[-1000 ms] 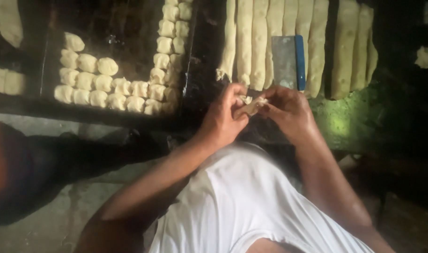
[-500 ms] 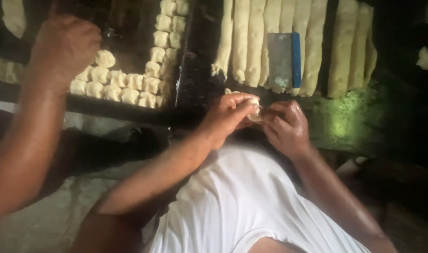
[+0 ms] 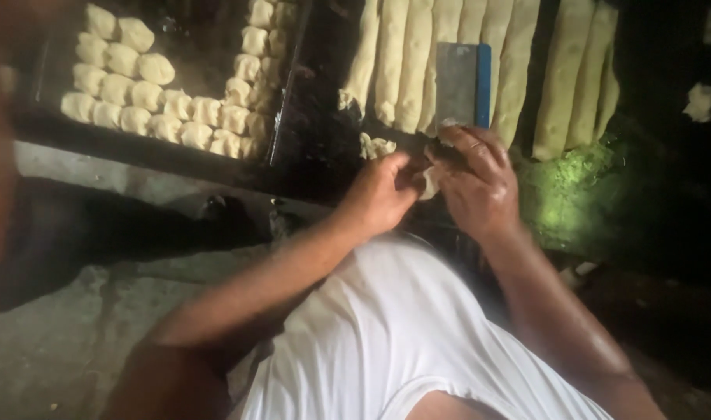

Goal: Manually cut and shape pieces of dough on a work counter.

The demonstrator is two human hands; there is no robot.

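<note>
Dough logs (image 3: 418,62), scraper (image 3: 460,85) beyond hands (image 3: 429,183).

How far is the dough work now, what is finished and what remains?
Done: many shaped dough pieces sit in rows on the dark tray. In hand: the left hand and right hand pinch one small dough piece. Left: several long dough logs lie uncut beside the scraper.

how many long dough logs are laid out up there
About 8. Five dough logs lie side by side behind the scraper, two or three more to their right. Edges blur, and the frame crops them.
</note>
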